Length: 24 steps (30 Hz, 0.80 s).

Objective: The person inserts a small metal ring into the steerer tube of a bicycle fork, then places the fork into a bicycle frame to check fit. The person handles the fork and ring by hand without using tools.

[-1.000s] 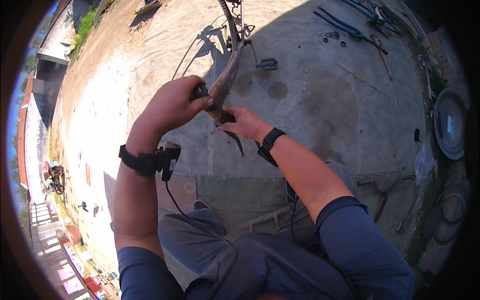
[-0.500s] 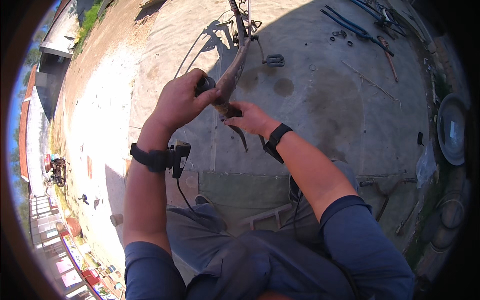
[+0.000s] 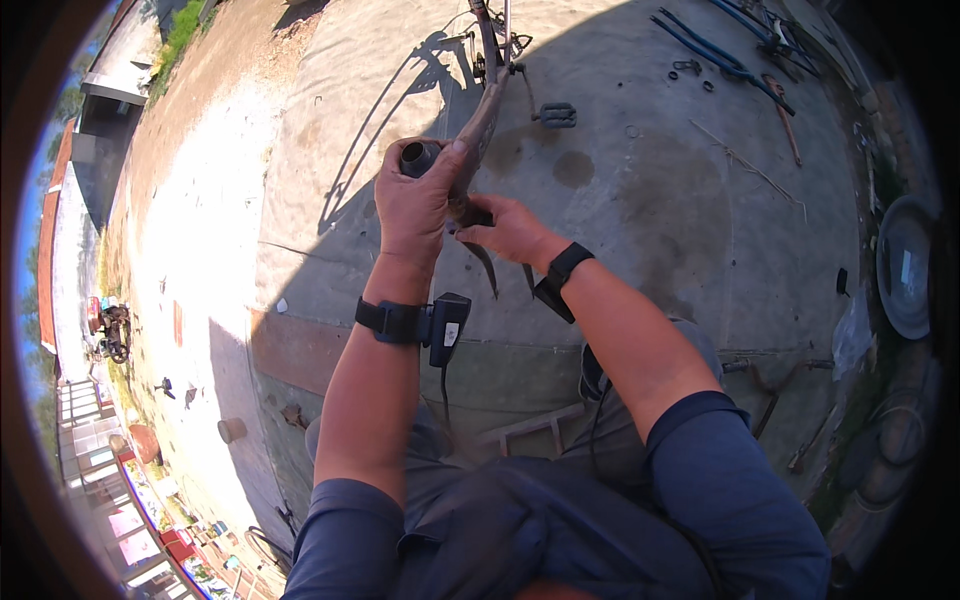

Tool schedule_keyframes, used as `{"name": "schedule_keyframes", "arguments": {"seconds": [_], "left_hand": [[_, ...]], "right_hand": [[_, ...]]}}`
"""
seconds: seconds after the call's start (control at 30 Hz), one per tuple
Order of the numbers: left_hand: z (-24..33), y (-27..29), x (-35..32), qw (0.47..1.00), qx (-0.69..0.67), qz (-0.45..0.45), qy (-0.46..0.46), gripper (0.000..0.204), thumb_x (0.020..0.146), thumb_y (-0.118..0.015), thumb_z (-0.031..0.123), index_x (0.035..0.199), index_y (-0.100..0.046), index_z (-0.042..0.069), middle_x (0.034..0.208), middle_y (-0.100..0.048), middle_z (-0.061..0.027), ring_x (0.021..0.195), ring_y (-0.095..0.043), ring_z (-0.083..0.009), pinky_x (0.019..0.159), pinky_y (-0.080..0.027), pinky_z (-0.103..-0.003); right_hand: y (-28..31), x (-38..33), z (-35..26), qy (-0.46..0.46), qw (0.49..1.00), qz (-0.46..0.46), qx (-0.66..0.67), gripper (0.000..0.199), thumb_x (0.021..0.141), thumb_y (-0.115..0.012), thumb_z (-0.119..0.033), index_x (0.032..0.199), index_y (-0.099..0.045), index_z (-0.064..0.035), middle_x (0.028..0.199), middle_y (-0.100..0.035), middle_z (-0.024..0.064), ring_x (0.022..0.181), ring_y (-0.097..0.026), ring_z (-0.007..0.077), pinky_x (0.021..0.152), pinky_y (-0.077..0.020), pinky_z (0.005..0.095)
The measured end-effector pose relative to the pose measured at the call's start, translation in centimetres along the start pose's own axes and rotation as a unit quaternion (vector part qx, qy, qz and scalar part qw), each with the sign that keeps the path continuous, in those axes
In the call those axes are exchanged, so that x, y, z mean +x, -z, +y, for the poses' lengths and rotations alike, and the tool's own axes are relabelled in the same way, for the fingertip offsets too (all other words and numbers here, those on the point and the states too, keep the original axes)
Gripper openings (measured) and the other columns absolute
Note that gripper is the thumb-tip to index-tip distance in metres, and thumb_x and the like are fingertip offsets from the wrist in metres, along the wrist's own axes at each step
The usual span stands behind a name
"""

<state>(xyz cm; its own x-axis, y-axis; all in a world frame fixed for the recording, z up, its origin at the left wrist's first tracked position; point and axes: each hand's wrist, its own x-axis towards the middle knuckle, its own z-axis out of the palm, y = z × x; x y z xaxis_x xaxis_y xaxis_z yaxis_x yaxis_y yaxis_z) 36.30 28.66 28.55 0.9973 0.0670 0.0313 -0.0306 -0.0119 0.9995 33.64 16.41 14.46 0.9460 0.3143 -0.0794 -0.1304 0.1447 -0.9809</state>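
Through the head view, the only one I have, I see the bicycle frame [image 3: 476,137] running from the top edge down to the wearer's two hands near the middle, above the grey ground [image 3: 610,290]. The left grip [image 3: 412,205] is closed round its near end, thumb laid along the tube, with a black open-ended cylinder [image 3: 420,158] showing above the palm; I cannot tell whether that piece is fixed or loose. The right grip [image 3: 515,235] is curled in at the lower end, just above the fork blades [image 3: 485,265], its fingers partly hidden but by my reading closed on the frame. My main worry is weight: much of the frame lies well beyond both hands, so if the left slackened, the near end might drop or roll sideways, and the pedal [image 3: 556,116] could knock the ground. No wheel shows between the blades, so a sudden turn there could swing their tips towards the legs or pinch the right fingers at the joint. If the cylinder is in fact loose, a tilt could let it slide out of the palm. I also mind the cable [image 3: 445,388] hanging from the wrist device [image 3: 450,328], since a wide sweep of that arm might hook it on a blade and tug the hold askew
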Motion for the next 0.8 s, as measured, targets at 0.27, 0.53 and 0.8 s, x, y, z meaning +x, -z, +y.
{"name": "schedule_keyframes", "arguments": {"seconds": [0.27,0.53,0.8], "left_hand": [[1.5,1.5,1.2,0.990,-0.007,-0.136,0.023,0.023,0.086,-0.081,0.009,0.101,-0.066,0.002,0.102,-0.075,-0.0069,0.094,-0.066,-0.0104,0.087,-0.054,-0.028],[1.7,2.9,2.4,0.966,-0.029,-0.253,0.031,0.028,0.086,-0.076,0.003,0.111,-0.063,0.001,0.108,-0.075,-0.0101,0.107,-0.069,-0.0176,0.101,-0.053,-0.034],[1.9,1.9,1.2,0.979,-0.015,-0.203,0.021,0.046,0.086,-0.082,0.011,0.125,-0.061,-0.001,0.111,-0.074,-0.0079,0.105,-0.067,-0.0134,0.098,-0.053,-0.031]], "right_hand": [[0.3,0.1,0.1,-0.008,1.000,-0.009,-0.014,0.049,0.088,-0.083,-0.018,0.130,-0.065,-0.0002,0.115,-0.074,0.0091,0.107,-0.068,0.0180,0.099,-0.0515,0.0328],[0.2,-0.1,-0.7,-0.019,1.000,-0.007,-0.019,0.050,0.088,-0.082,-0.018,0.131,-0.065,-0.0001,0.116,-0.074,0.0089,0.109,-0.068,0.0182,0.100,-0.0516,0.0329],[0.5,-0.4,-0.8,-0.020,0.999,-0.015,-0.037,0.055,0.089,-0.079,-0.008,0.139,-0.057,0.0013,0.124,-0.070,0.0088,0.115,-0.066,0.0178,0.103,-0.0511,0.0334]]}}
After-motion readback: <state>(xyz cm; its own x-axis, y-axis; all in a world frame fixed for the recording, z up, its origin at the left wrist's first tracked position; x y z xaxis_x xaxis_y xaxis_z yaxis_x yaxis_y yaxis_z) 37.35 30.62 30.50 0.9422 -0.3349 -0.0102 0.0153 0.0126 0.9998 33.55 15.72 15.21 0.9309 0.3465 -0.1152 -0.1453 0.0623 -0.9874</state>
